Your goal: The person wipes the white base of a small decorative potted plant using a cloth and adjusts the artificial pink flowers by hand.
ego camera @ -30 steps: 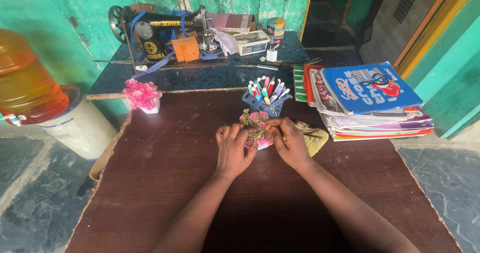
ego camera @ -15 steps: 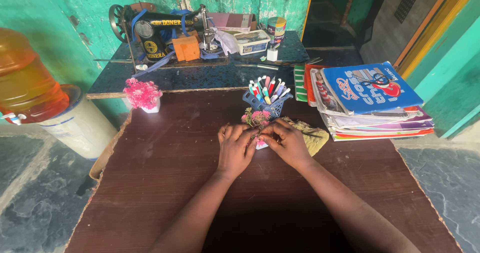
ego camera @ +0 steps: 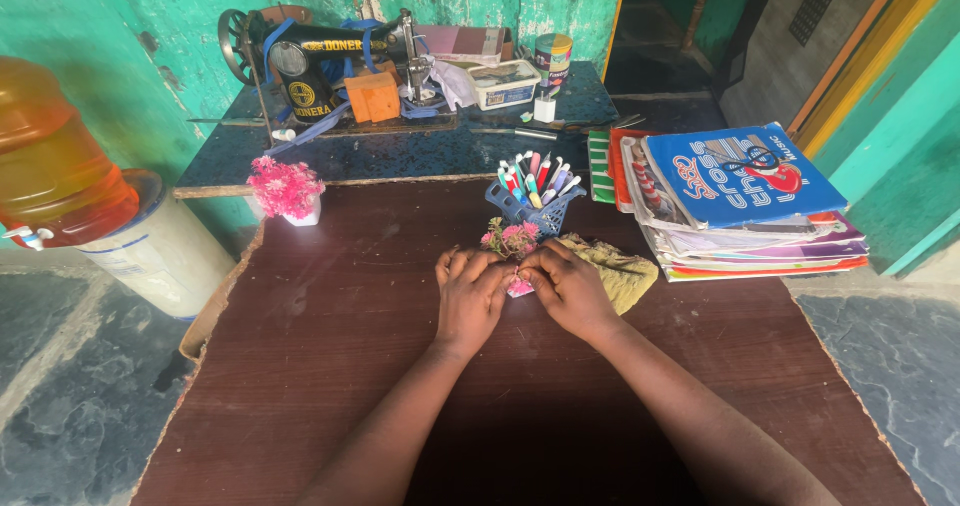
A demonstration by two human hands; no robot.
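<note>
My left hand (ego camera: 470,294) and my right hand (ego camera: 570,288) meet at the middle of the dark brown table (ego camera: 330,366). Both close around a small bunch of pink artificial flowers with green leaves (ego camera: 510,238), whose small white pot is mostly hidden between my fingers. The blossoms stick up just beyond my fingertips. A yellow-green cloth (ego camera: 618,269) lies right beside my right hand.
A blue basket of pens (ego camera: 535,201) stands just behind the flowers. A stack of books (ego camera: 735,201) lies at the right. A second pink flower pot (ego camera: 286,193) sits at the far left. Behind are a black sewing machine (ego camera: 320,61) and an orange water jug (ego camera: 50,171).
My two hands have drawn closer together around the flower bunch, and the pot has become more covered by my fingers.
</note>
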